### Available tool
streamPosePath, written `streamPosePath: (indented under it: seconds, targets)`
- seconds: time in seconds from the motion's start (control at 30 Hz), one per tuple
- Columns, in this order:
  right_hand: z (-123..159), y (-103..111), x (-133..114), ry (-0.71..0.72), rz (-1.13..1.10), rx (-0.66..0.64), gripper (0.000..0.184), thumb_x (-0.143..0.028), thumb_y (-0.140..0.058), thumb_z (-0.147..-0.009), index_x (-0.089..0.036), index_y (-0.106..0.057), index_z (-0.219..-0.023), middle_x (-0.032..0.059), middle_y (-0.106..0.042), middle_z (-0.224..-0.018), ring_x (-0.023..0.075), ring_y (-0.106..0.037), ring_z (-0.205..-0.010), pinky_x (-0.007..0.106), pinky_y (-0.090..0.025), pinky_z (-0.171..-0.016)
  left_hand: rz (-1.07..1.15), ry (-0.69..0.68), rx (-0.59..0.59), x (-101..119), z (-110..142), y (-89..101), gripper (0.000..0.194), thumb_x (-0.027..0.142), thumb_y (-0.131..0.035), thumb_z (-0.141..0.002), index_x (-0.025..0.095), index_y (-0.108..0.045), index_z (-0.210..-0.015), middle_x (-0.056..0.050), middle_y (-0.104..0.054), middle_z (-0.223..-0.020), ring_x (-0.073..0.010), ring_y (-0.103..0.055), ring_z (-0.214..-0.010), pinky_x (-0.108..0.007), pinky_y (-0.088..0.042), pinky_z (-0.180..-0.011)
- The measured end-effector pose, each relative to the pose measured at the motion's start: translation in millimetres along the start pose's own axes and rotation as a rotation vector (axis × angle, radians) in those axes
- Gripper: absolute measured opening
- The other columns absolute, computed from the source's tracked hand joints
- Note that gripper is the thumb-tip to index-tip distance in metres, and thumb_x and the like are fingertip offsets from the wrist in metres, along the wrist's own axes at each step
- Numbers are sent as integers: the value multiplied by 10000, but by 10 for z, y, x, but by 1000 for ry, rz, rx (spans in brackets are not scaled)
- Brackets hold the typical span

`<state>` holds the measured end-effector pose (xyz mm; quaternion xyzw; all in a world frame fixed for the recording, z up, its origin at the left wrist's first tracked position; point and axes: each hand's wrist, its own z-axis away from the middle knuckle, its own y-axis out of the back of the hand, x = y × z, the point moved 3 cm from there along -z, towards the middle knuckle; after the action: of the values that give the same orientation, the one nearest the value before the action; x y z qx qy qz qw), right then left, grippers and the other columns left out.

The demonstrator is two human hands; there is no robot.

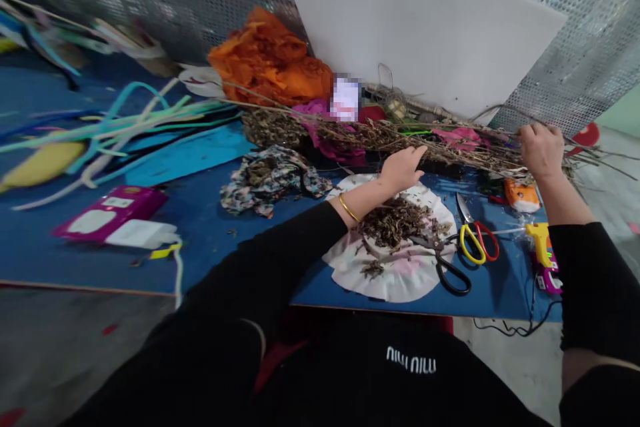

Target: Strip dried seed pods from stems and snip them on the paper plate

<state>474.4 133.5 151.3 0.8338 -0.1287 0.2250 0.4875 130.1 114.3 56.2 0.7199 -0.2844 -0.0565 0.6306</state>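
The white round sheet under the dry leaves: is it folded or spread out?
Spread out, though wrinkled. The white sheet lies on the blue table with its curved near edge showing, and dry leaves lie on it.

Table (210, 220): stems (370, 137) run across the back right. Spread cloth (400, 285) before them, leaf heap (393, 221) on it. One pair of scissors (440, 250) lies partly on cloth's right side, second pair (473, 221) just right, on table. Glue gun (541, 240) farther right. Fabric bundle (275, 177) left of cloth; packet (115, 210) farther left. Board (415, 33) behind stems.
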Motion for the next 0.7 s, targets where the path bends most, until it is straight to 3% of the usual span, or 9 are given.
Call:
streamPosePath:
  seconds: [0.2, 0.4, 0.47, 0.57, 0.63, 0.7]
  targets:
    - [-105, 8, 36, -2, 32, -27, 415, -256, -315, -1106, -133, -708, -1157, 151, -700, -1018, 250, -566, -906, 384, -304, -853, -40, -2, 18, 61, -153, -51, 675, 288, -654, -995, 113, -451, -1615, -205, -674, -1413, -332, -671, -1291, -396, -526, -1041]
    - [-166, -39, 52, -53, 3, -115, 426, -196, -342, -1078, -147, -751, -1189, 177, -716, -1140, 224, -518, -868, 380, -235, -819, -94, -36, -4, 155, -170, -115, 612, 284, -655, -995, 110, -482, -1556, -195, -702, -1348, -313, -684, -1234, -382, -526, -984]
    - [-166, -49, 59, -60, -24, -133, 442, -198, -335, -1080, -135, -758, -1190, 192, -718, -1164, 218, -484, -849, 385, -225, -816, -106, -84, 36, 166, -138, -83, 490, 272, -592, -1034, 115, -538, -1495, -188, -720, -1297, -308, -690, -1190, -394, -521, -967]
    - [-158, -62, 65, -70, -69, -129, 444, -195, -339, -1074, -129, -763, -1192, 205, -724, -1189, 217, -455, -836, 388, -221, -812, -175, -191, 192, 148, -119, 42, 327, 230, -484, -1075, 121, -634, -1345, -200, -714, -1268, -324, -658, -1199, -432, -486, -1004]
    - [-152, -65, 71, -77, -92, -113, 428, -181, -358, -1057, -143, -768, -1174, 200, -730, -1176, 219, -450, -832, 389, -218, -808, -246, -239, 270, 109, -142, 117, 332, 230, -525, -1057, 95, -634, -1339, -224, -686, -1309, -351, -626, -1229, -457, -460, -1026]
    - [-145, -58, 83, -73, -103, -92, 405, -180, -381, -1044, -157, -771, -1149, 199, -733, -1149, 225, -452, -828, 393, -219, -806, -308, -256, 248, 54, -188, 132, 337, 210, -567, -1030, 65, -639, -1326, -235, -684, -1288, -362, -626, -1192, -470, -445, -1015]
